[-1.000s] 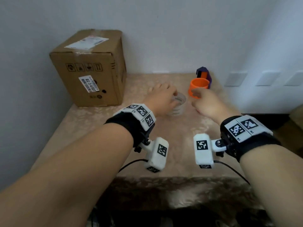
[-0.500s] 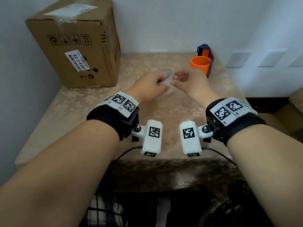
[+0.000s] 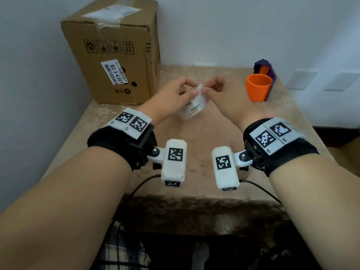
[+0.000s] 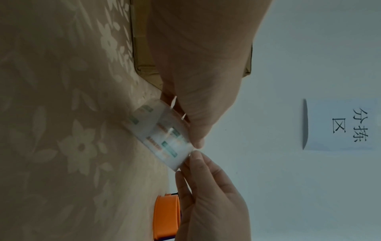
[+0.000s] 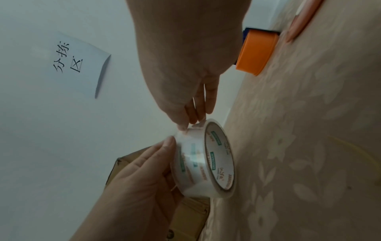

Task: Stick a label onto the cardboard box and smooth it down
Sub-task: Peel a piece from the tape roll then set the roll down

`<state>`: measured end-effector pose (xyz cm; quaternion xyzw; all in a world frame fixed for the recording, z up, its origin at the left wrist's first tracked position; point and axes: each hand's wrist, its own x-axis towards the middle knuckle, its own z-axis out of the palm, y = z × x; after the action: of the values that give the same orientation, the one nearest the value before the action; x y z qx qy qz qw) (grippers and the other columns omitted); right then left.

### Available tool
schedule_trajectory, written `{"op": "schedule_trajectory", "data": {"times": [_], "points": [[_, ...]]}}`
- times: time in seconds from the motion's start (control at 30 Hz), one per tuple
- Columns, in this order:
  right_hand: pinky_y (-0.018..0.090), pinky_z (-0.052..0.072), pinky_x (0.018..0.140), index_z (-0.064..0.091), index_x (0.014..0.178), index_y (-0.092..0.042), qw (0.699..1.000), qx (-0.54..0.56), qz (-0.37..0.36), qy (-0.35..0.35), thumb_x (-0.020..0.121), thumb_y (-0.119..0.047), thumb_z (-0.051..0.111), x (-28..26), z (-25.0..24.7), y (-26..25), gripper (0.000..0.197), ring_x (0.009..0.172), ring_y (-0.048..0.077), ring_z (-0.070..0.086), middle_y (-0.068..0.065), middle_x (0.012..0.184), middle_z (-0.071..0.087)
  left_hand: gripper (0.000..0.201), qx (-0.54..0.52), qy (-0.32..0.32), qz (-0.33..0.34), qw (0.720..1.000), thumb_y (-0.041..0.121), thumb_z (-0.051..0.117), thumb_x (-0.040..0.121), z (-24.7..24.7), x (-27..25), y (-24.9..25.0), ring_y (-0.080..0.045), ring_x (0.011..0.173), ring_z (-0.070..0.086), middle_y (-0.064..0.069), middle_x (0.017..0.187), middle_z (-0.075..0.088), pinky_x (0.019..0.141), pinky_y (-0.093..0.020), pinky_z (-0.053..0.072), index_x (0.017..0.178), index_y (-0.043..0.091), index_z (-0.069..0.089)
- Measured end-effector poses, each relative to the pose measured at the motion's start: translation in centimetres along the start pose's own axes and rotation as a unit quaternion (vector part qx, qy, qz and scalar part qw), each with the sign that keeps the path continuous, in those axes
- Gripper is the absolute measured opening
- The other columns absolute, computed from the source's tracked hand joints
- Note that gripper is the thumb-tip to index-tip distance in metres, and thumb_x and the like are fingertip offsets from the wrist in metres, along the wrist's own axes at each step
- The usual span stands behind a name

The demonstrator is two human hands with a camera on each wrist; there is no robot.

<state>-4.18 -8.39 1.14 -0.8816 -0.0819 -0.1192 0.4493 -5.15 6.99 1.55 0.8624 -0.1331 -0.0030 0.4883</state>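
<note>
In the head view, a roll of clear tape [image 3: 191, 107] is held above the tabletop [image 3: 204, 162] between both hands. The left hand [image 3: 173, 94] is curled round the roll's side, and the right hand [image 3: 216, 88] is pinched on the roll's upper edge. The cardboard box [image 3: 116, 53] is seen standing at the far left corner against the wall, well apart from the hands, with a white label [image 3: 115, 72] on its front face. An orange cup [image 3: 258, 86] is placed to the right, with a purple holder [image 3: 266, 69] just behind it.

In the left wrist view, the roll [image 4: 163, 135] is gripped by the left hand [image 4: 198, 78]; the right fingertips [image 4: 198, 156] are pressed at its edge.

In the right wrist view, the roll [image 5: 204, 158] is shown pinched at its rim by the right hand's [image 5: 185, 65] fingers, the left hand [image 5: 140, 187] being wrapped round its outer face. A paper sign [image 5: 76, 63] is fixed on the wall.
</note>
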Motion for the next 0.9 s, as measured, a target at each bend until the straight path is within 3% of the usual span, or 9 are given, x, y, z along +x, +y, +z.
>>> {"op": "schedule_trajectory", "data": {"times": [0.17,0.4,0.47,0.57,0.63,0.77,0.9], "points": [[0.027,0.049,0.079,0.066,0.093,-0.006,1.000,0.008,-0.014,-0.019,0.086,-0.013,0.061,-0.4,-0.1,-0.4,0.011,0.083,0.016,0.060,0.002,0.083,0.064,0.034,-0.009,-0.002,0.012,1.000,0.007,0.053,0.092,-0.2,0.3,0.1,-0.005,0.068,0.049,0.008,0.079,0.048,0.055,-0.002,0.040,0.126,0.013,0.051],[0.017,0.046,0.068,0.065,0.091,-0.005,0.998,-0.021,-0.049,-0.042,0.086,-0.010,0.061,-0.8,-0.4,-0.7,0.008,0.080,0.016,0.060,0.004,0.083,0.064,0.030,-0.002,-0.009,0.002,1.000,0.004,0.053,0.090,-0.2,0.2,0.5,-0.002,0.067,0.051,0.006,0.078,0.051,0.052,-0.001,0.041,0.118,0.014,0.058],[0.023,0.049,0.071,0.065,0.091,-0.004,0.997,-0.039,-0.058,-0.042,0.086,-0.010,0.060,-0.7,-0.5,-0.8,0.009,0.081,0.018,0.061,0.006,0.084,0.065,0.030,0.007,-0.009,0.001,1.000,0.006,0.054,0.090,-0.2,0.2,0.7,-0.002,0.065,0.050,0.004,0.082,0.053,0.053,-0.002,0.043,0.118,0.014,0.058],[0.039,0.053,0.081,0.066,0.090,-0.005,0.996,-0.061,-0.053,-0.027,0.085,-0.010,0.060,-0.4,-0.8,-0.5,0.009,0.084,0.023,0.064,0.009,0.086,0.068,0.042,0.022,-0.074,-0.007,0.997,0.014,0.060,0.090,-0.4,-0.3,0.7,-0.007,0.077,0.059,-0.001,0.096,0.061,0.071,-0.018,0.048,0.129,0.021,0.048],[0.042,0.053,0.083,0.066,0.091,-0.005,0.997,-0.067,-0.041,-0.027,0.085,-0.011,0.060,-0.3,-1.0,-0.3,0.010,0.084,0.024,0.064,0.010,0.085,0.068,0.050,0.014,-0.111,-0.019,0.994,0.014,0.061,0.089,-0.4,-0.7,0.8,-0.009,0.085,0.063,-0.001,0.100,0.066,0.077,-0.021,0.048,0.134,0.024,0.042],[0.044,0.052,0.085,0.067,0.088,-0.006,0.997,-0.071,-0.036,-0.025,0.083,-0.010,0.061,-0.3,-1.1,-0.4,0.009,0.085,0.025,0.064,0.011,0.085,0.069,0.049,0.053,-0.088,-0.010,0.995,0.014,0.059,0.090,-0.1,-0.6,1.2,-0.022,0.092,0.065,-0.012,0.101,0.068,0.078,-0.021,0.048,0.135,0.022,0.042],[0.043,0.050,0.088,0.066,0.089,-0.007,0.996,-0.076,-0.023,-0.029,0.085,-0.013,0.060,-0.2,-1.1,-0.3,0.010,0.088,0.024,0.062,0.007,0.086,0.065,0.049,0.063,-0.057,-0.010,0.996,0.015,0.059,0.089,0.3,-0.4,1.0,-0.025,0.084,0.063,-0.021,0.094,0.066,0.080,-0.036,0.051,0.135,0.022,0.043]]}}
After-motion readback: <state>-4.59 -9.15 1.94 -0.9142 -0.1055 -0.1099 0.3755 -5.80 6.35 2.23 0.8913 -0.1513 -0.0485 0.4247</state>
